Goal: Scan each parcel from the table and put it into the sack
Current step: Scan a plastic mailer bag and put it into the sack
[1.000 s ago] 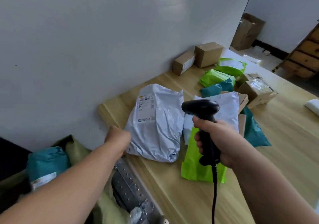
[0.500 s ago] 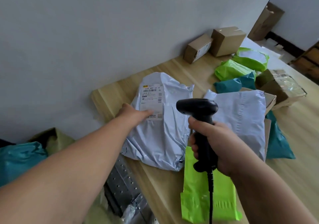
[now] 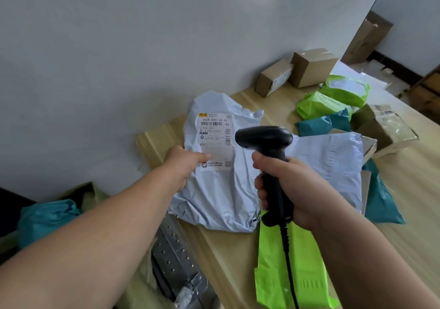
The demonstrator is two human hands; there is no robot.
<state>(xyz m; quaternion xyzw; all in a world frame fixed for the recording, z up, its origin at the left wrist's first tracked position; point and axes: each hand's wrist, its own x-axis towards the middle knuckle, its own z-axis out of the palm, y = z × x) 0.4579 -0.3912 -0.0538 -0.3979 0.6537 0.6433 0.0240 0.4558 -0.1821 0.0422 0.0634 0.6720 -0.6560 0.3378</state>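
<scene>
A labelled parcel (image 3: 221,189) lies on the left end of the table (image 3: 238,256), close to the wall (image 3: 142,46); a left hand (image 3: 183,165) grips its left edge, and a right hand (image 3: 292,187) holds a scanner (image 3: 264,139) above its right side. A second mailer (image 3: 333,163) lies to its right, a flat bag (image 3: 290,273) in front at the near edge. Farther back, a left box (image 3: 273,77) and a right box (image 3: 312,67) sit side by side against the wall. The sack (image 3: 90,194) stands below the table's left end

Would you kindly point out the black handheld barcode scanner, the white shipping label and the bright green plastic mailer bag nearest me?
black handheld barcode scanner (image 3: 264,137): head view, its head.
white shipping label (image 3: 215,139): head view, its middle.
bright green plastic mailer bag (image 3: 271,273): head view, flat lower half.
</scene>
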